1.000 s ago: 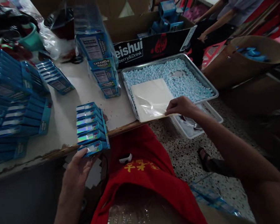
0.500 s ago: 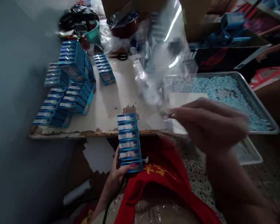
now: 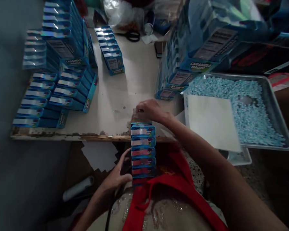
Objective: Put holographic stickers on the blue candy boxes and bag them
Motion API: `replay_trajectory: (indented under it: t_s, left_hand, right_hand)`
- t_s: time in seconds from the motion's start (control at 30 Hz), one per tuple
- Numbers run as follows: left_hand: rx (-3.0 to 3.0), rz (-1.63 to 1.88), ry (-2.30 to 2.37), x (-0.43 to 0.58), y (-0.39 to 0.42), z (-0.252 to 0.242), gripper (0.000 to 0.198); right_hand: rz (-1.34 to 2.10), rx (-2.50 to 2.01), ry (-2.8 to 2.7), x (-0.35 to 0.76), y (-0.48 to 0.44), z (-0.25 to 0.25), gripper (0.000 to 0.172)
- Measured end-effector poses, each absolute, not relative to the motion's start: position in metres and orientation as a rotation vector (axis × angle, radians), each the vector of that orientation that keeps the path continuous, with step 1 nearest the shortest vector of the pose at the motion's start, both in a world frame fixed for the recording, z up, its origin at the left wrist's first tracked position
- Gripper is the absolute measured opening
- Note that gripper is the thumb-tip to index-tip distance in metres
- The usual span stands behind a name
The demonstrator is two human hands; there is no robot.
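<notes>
My left hand (image 3: 119, 175) grips the near left side of a row of blue candy boxes (image 3: 143, 152), thumb on the near end. The row rests over the table's front edge, against a red apron (image 3: 180, 163). At its far end my right hand (image 3: 149, 109) is closed, fingers pinched on a clear plastic bag (image 3: 134, 117). Little of the bag shows, and how far it reaches over the boxes I cannot tell.
More blue boxes (image 3: 69, 83) are stacked at the table's left, with a short row (image 3: 112, 53) beside them. A tall stack (image 3: 195, 57) stands at right. Behind lie scissors (image 3: 132, 36). A metal tray (image 3: 279, 106) holds light-blue pieces, partly under a pale sheet (image 3: 212, 122).
My right hand has come left and down to the far end of the held row. The raised clear plastic no longer blocks the view. A tall box stack now appears at right.
</notes>
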State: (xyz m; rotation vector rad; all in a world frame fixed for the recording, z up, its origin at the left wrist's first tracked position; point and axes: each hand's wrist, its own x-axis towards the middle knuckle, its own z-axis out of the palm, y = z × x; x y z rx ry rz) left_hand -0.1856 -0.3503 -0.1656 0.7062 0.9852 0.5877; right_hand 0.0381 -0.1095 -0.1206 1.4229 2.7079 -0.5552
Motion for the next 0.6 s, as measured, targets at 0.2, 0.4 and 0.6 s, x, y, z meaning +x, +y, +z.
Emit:
replay_trajectory:
  t_s: [0.2,0.4,0.6]
  left_hand:
    - [1.664,0.927,1.720,-0.203,-0.254,-0.112,0.023]
    - [2.607,0.646,1.451,-0.174,-0.159,-0.132,0.024]
    - [2.886,0.359,1.429,-0.165,-0.150,-0.148,0.032]
  right_hand:
    - [-0.656,1.508,2.677,0.041,-0.114,-0.128,0.020]
    - [-0.644,1.537,2.717,0.043,-0.118,-0.132,0.018]
    - [-0.661,1.515,2.717,0.061,-0.129,-0.130,0.020]
